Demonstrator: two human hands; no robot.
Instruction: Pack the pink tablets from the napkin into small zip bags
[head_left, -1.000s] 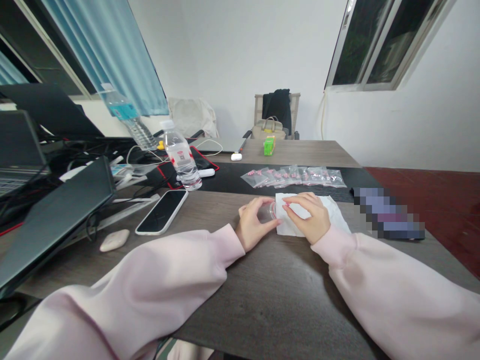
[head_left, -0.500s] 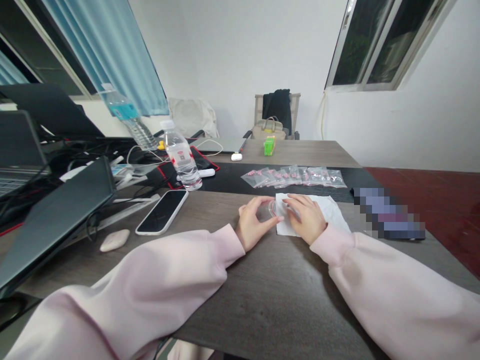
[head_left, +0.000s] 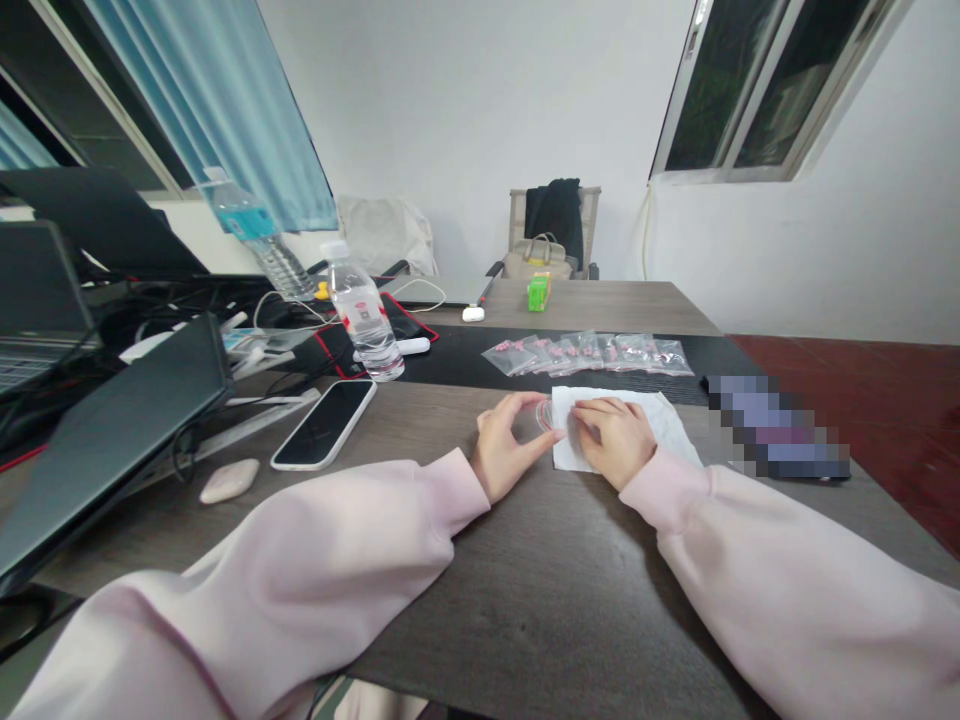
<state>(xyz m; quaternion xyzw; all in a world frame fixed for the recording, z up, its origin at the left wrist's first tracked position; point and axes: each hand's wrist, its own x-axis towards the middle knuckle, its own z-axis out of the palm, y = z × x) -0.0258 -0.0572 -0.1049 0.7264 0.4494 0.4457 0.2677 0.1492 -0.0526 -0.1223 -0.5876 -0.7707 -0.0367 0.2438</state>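
Observation:
My left hand [head_left: 504,445] is curled, thumb and fingers on either side of a small clear plastic bag [head_left: 541,412]. The bag's mouth looks bowed open, with a reddish line along it, facing right. Part of it is hidden by my fingers. A white paper sheet or tissue [head_left: 667,420] lies flat just right of the bag. Over that paper, my right hand [head_left: 619,440] has its fingers drawn together in a pinch, close to the bag's mouth. Whatever sits between those fingertips is hidden or too small to name.
Several clear bags with small pink pieces [head_left: 589,353] lie in a row beyond my hands. To the left are a phone [head_left: 324,425], a water bottle [head_left: 364,315], a pale pink mouse-like object [head_left: 230,481] and a laptop [head_left: 127,430]. A blurred-out object [head_left: 776,428] lies right.
My right hand has drawn back slightly to the right, and its fingers have closed closer together. The left hand and the bag stay nearly where they were.

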